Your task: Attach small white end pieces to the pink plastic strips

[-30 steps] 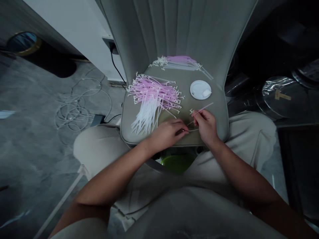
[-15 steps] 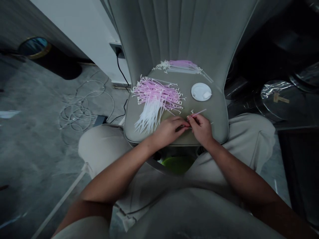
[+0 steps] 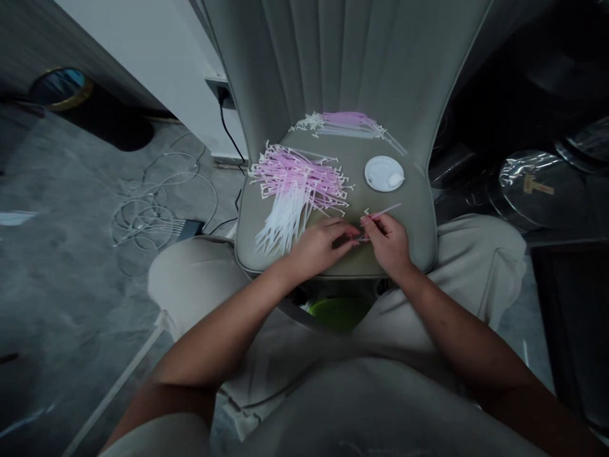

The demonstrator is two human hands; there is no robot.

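My right hand [image 3: 389, 246] is closed over the front part of the chair seat, pinching a thin pink stick [image 3: 392, 208] whose free end points up and to the right. Close beside it, my left hand [image 3: 324, 244] has thumb and fingers drawn together around the end of a thin pale stick [image 3: 363, 239]; the fingers hide most of it. Left of the hands lies a heap of pink sticks [image 3: 304, 171] with small white ends, and white sticks [image 3: 281, 222] fan out below it. A round white lid [image 3: 378, 174] with a small white piece on it lies behind my right hand.
The grey chair seat [image 3: 359, 149] carries everything. Toward its backrest [image 3: 352, 57] lies a second bundle of pink and white sticks [image 3: 349, 124]. Coiled cables [image 3: 147, 216] are on the floor at left, near a dark cylinder [image 3: 109, 117]. Under the seat shows something green [image 3: 337, 312].
My right hand has moved slightly right with the pink stick, widening the gap between the hands. The left hand has hardly moved. The heaps and lid stay put.
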